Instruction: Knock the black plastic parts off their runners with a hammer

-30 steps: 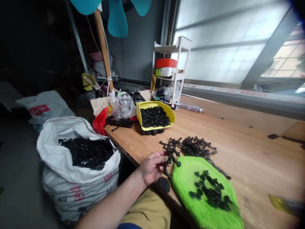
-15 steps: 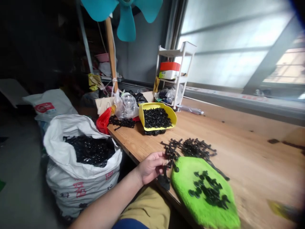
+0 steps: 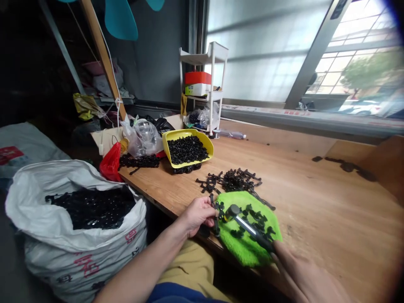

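My left hand (image 3: 196, 216) pinches a black plastic strip with small round knobs (image 3: 216, 216), held upright at the left edge of a fuzzy green pad (image 3: 232, 246). My right hand (image 3: 299, 269), partly blurred, is wrapped round the dark grip of a small hammer (image 3: 246, 226) with a bright metal shaft. Its dark round head, with a bit of yellow, is over the pad beside the strip; whether they touch I cannot tell. Loose small black pieces (image 3: 259, 216) lie on the pad, some hidden behind the hammer.
Beyond the pad lies a heap of black knobbed strips (image 3: 238, 180). A yellow scoop-shaped tray (image 3: 210, 156) full of small black pieces stands farther back, near a white shelf rack (image 3: 212, 90). A big white sack (image 3: 28, 202) of black parts stands left of the wooden table (image 3: 315, 202).
My right hand has come in from the right with the hammer over the pad. My left hand still holds a black strip at the pad's edge. The view has turned right.
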`<move>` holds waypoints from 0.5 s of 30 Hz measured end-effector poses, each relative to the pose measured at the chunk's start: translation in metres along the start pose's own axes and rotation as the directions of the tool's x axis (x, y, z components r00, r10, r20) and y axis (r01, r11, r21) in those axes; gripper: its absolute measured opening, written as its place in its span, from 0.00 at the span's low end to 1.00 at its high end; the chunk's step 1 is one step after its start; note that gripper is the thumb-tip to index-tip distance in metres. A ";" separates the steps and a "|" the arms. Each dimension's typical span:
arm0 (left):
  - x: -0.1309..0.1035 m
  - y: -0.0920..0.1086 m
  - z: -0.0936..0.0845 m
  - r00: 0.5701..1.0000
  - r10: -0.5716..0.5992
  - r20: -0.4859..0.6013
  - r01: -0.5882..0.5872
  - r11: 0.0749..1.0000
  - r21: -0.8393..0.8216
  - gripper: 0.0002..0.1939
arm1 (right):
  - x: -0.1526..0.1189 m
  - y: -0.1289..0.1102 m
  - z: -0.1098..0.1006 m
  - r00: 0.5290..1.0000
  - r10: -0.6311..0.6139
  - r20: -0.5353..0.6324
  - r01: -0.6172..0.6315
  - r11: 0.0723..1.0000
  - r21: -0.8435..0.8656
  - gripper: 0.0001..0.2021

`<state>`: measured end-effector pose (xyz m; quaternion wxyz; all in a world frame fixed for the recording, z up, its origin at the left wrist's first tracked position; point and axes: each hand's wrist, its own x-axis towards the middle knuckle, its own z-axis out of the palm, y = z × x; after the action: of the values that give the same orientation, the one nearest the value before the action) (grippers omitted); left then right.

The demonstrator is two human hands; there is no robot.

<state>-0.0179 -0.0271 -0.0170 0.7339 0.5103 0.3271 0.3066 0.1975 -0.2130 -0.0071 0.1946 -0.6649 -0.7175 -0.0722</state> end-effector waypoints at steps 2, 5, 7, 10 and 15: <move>0.001 0.001 0.000 1.000 -0.008 -0.010 0.008 1.000 0.014 0.11 | 0.008 -0.001 -0.003 0.998 -0.049 -0.043 0.048 0.998 -0.036 0.16; 0.003 0.001 0.001 1.000 -0.015 -0.004 0.015 1.000 0.026 0.10 | 0.009 -0.001 -0.006 0.997 -0.016 -0.081 0.013 0.999 -0.040 0.16; 0.004 0.002 0.001 1.000 -0.016 -0.003 0.016 0.999 0.031 0.10 | 0.008 -0.003 -0.006 0.998 0.017 0.068 -0.017 1.000 0.004 0.15; 0.004 0.002 0.001 1.000 -0.025 -0.018 0.026 0.999 0.041 0.11 | 0.008 -0.009 -0.006 0.979 0.115 0.169 -0.130 0.988 0.085 0.17; 0.006 0.004 0.004 0.999 -0.027 -0.020 0.028 0.997 0.066 0.10 | 0.015 -0.022 -0.003 0.932 0.293 0.214 -0.347 0.891 0.292 0.13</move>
<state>-0.0115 -0.0232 -0.0135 0.7175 0.5269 0.3510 0.2904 0.1762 -0.2029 0.0044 0.2508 -0.7366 -0.6135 0.1349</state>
